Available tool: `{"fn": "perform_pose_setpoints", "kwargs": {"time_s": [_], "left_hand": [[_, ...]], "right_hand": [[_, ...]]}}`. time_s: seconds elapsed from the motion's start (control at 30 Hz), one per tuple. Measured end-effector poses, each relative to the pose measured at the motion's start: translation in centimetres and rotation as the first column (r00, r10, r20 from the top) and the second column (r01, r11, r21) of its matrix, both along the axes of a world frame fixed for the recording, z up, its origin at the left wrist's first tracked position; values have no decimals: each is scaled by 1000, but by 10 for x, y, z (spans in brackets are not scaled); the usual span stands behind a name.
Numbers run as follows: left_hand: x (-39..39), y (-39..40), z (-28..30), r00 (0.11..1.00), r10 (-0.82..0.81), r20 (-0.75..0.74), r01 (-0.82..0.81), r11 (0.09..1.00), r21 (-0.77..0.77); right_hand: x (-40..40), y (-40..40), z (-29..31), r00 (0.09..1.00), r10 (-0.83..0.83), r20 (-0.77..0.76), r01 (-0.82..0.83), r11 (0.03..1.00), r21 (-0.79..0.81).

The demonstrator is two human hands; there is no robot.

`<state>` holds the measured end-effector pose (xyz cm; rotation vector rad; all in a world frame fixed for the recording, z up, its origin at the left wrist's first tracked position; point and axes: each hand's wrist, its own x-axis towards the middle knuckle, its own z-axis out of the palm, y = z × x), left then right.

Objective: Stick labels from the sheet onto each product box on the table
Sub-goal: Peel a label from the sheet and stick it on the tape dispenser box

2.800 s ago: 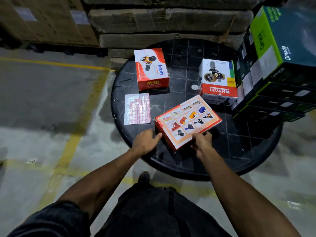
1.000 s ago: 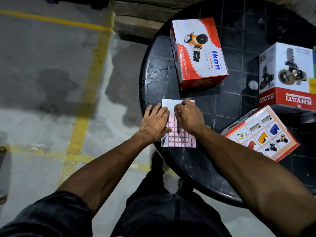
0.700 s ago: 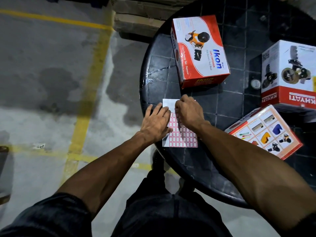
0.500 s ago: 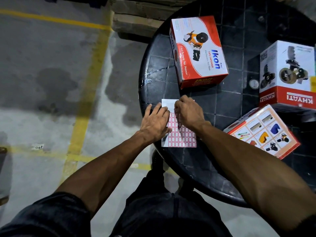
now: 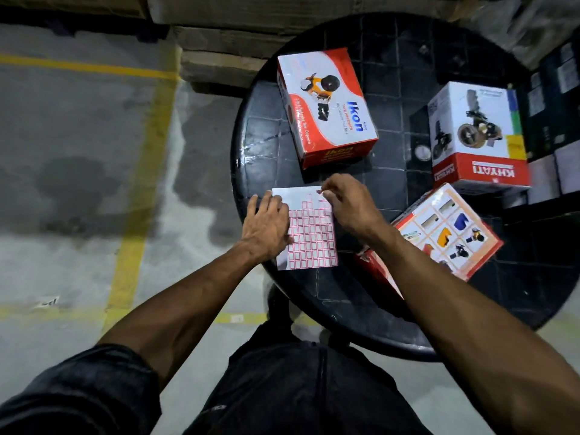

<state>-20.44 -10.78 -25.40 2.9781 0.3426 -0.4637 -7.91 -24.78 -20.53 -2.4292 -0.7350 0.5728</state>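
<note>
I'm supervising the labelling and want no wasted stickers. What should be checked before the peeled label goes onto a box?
1. Small red-edged label pinched in right hand: ok.
2. White sheet of red-bordered labels pressed flat by left hand: ok.
3. Red-and-white Ikon box top face free, within reach: ok.
4. White-and-red Khyati box and orange picture-grid box on round black table: ok.
5. Label unfolded, adhesive clean: cannot tell.
6. Boxes already labelled: cannot tell.
</note>
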Motion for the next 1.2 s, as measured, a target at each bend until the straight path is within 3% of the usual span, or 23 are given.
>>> {"fn": "perform_pose_setpoints", "kwargs": {"time_s": [0.13,0.37,0.43,0.57,0.7,0.97,1.2], "left_hand": [[4,-5,7,999,-27,-38,27,1000,12],[8,-36,23,994,-83,-71,90,991,99],[12,-56,28,995,-96,-29,96,995,16],[18,-105,38,995,-88,47,99,915,-392],[18,-144,36,993,-119,-17,95,863,-496],[-23,-196,43,994,97,59,-68,924,-375],[-48,-240,45,973,221,63,-205,959,-199]], "right_hand": [[-6,-49,13,990,-126,61,120,989,84],[-21,-131,15,967,-245,76,244,969,28],[-28,-151,13,971,-228,71,228,974,11],[-43,-193,12,967,-217,134,220,975,-7],[-55,-234,11,940,-298,165,305,952,-19],[-63,-272,11,978,-206,-27,207,976,69],[-54,-286,13,999,-8,-32,8,1000,14]]}}
